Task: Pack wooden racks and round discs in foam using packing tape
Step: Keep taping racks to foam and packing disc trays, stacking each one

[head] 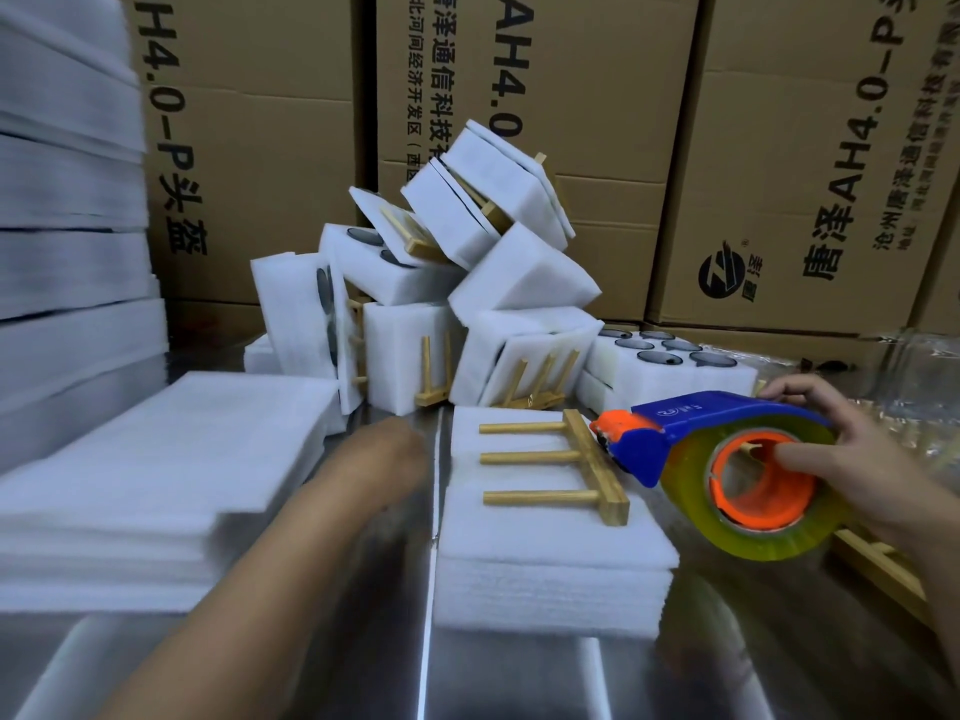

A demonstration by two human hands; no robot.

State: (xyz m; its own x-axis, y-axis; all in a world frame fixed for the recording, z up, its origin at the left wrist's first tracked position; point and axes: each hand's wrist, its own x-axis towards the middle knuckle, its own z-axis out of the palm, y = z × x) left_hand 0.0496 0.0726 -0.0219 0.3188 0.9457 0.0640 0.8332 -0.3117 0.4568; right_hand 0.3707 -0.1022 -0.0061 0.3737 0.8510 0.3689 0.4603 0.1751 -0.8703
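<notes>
Head view: right hand (852,454) grips tape dispenser (727,459); left hand (395,454) blurred, pose unclear. Risk: dispenser nudges centre rack (571,465) off foam (545,553).

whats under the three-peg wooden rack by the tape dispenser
The wooden rack lies flat on a stack of foam sheets on the metal table. Anything between sheets is hidden. The right hand holds the tape dispenser beside it.

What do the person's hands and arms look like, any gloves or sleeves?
No gloves, sleeves, rings or watch show. The left hand and its forearm are bare and blurred in the picture; the right hand and wrist are bare and sharp.
</notes>
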